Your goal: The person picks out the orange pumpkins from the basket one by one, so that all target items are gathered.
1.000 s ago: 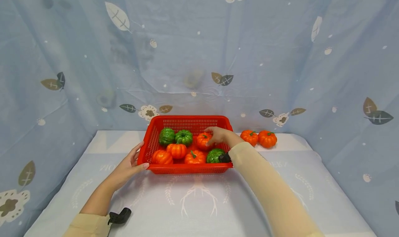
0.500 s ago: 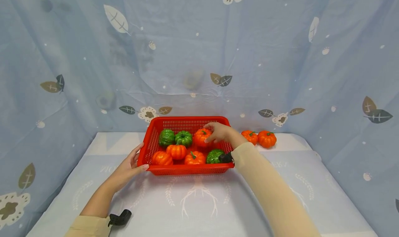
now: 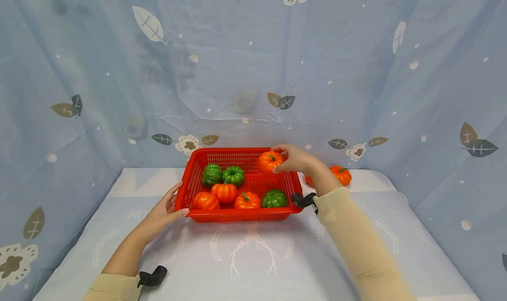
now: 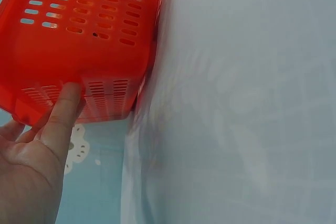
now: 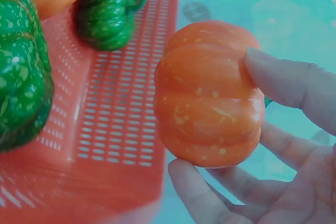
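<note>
My right hand (image 3: 296, 159) grips a small orange pumpkin (image 3: 269, 162) between thumb and fingers, raised at the back right of a red plastic basket (image 3: 253, 212). The right wrist view shows that pumpkin (image 5: 210, 98) up close, its ribs speckled yellow. At the basket's left end my left hand (image 3: 158, 215) holds the rim, thumb toward the front corner; in the left wrist view its fingers (image 4: 62, 116) reach under the rim against the wall. Inside the basket lie two green pumpkins (image 3: 233, 176) at the back left, a green one (image 3: 275, 199) front right, and three orange ones (image 3: 224, 192).
Right of the basket, two orange pumpkins stand on the table, one (image 3: 341, 175) in plain sight, the other (image 3: 309, 181) mostly behind my right wrist. A patterned blue curtain (image 3: 222, 72) encloses the back and sides of the cloth-covered table (image 3: 253, 266).
My right hand has lifted the orange pumpkin from the basket floor, up and to the right. The left hand has stayed at the basket's left rim.
</note>
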Tool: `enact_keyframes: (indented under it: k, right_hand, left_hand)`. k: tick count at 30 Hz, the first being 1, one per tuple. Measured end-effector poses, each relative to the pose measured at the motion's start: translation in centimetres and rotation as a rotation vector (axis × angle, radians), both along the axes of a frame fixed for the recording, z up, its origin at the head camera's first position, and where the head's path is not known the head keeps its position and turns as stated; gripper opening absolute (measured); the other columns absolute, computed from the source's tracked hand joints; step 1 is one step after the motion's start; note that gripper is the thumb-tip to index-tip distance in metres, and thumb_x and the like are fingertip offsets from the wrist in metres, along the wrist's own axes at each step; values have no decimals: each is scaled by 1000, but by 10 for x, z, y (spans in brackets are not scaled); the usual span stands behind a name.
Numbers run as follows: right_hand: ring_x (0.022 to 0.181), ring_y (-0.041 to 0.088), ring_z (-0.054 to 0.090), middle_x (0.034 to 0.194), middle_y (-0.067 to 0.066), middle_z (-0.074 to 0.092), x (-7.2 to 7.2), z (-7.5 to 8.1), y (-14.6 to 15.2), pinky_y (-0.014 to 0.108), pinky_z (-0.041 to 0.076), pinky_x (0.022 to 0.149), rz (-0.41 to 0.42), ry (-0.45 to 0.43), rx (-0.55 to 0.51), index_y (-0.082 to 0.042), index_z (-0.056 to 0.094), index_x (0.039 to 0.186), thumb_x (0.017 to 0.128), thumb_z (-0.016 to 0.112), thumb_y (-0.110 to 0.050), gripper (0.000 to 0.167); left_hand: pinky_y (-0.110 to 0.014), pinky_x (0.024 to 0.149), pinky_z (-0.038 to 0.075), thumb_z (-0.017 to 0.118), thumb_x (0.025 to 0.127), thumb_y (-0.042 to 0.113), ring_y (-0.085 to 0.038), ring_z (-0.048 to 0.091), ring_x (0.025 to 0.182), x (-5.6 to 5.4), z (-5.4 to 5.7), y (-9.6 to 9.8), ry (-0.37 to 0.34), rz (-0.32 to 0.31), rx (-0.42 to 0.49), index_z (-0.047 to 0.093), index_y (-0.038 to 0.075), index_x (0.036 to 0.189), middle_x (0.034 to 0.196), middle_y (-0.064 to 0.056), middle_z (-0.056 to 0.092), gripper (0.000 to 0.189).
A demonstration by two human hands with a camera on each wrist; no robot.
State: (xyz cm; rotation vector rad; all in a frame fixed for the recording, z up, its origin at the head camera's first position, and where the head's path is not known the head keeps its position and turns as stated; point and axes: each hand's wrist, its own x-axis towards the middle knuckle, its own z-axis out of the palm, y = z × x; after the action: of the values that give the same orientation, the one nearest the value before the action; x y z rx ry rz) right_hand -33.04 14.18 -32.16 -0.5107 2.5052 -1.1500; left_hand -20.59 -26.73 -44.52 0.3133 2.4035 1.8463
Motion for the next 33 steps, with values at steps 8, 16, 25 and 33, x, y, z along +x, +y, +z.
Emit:
enact_keyframes:
  k: [8, 16, 25, 33]
  right_hand:
    - [135, 41, 41, 150, 23, 40, 21, 15, 20, 55, 38, 108, -29, 10, 55, -14, 40, 152, 86, 78, -17, 77]
    - [130, 41, 45, 148, 23, 42, 35, 22, 50, 54, 44, 102, -76, 29, 64, -14, 40, 152, 86, 78, -19, 77]
    - [133, 46, 39, 149, 28, 37, 50, 25, 90, 59, 42, 103, -115, 66, 70, -10, 35, 155, 88, 78, -22, 80]
    - [127, 51, 41, 146, 35, 34, 63, 19, 135, 60, 46, 98, -191, 76, 75, -2, 27, 156, 89, 76, -24, 85]
  left_hand:
    - [-23, 95, 46, 69, 93, 14, -47, 36, 139, 0, -2, -1, 4, -5, 3, 9, 18, 162, 156, -28, 30, 92]
    - [-26, 98, 47, 70, 92, 16, -46, 35, 141, 0, -2, -1, 2, -3, -1, 10, 18, 162, 157, -27, 29, 92]
    - [-18, 93, 45, 70, 92, 13, -48, 33, 141, -2, -1, -2, 6, -17, 36, 8, 16, 162, 157, -29, 27, 93]
    - [-19, 94, 46, 70, 93, 12, -47, 30, 143, -1, -2, -2, -4, -30, 69, 7, 16, 162, 159, -28, 24, 94]
